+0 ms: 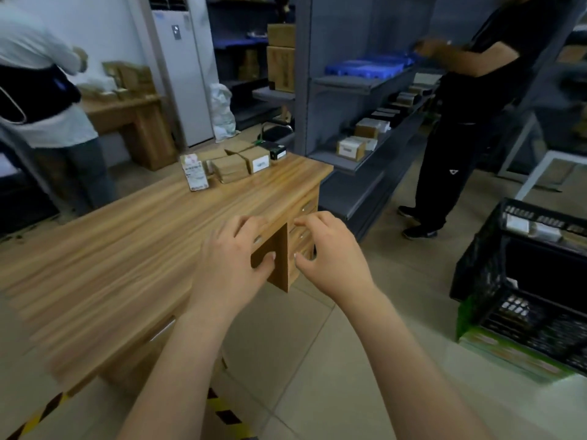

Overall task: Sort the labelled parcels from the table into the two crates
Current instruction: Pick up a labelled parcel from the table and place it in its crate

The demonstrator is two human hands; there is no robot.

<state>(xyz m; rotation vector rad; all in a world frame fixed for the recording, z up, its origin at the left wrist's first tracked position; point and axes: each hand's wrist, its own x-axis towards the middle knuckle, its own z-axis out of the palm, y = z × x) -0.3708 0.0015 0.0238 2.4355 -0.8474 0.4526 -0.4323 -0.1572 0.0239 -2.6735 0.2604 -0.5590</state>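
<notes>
Dim, even indoor light with soft shadows; motion blur smears everything, and the wide lens bends the edges.

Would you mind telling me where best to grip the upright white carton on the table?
The white carton is probably best pinched across its upper part, front to back, from above: it stands upright and brown parcels crowd its right side.
</notes>
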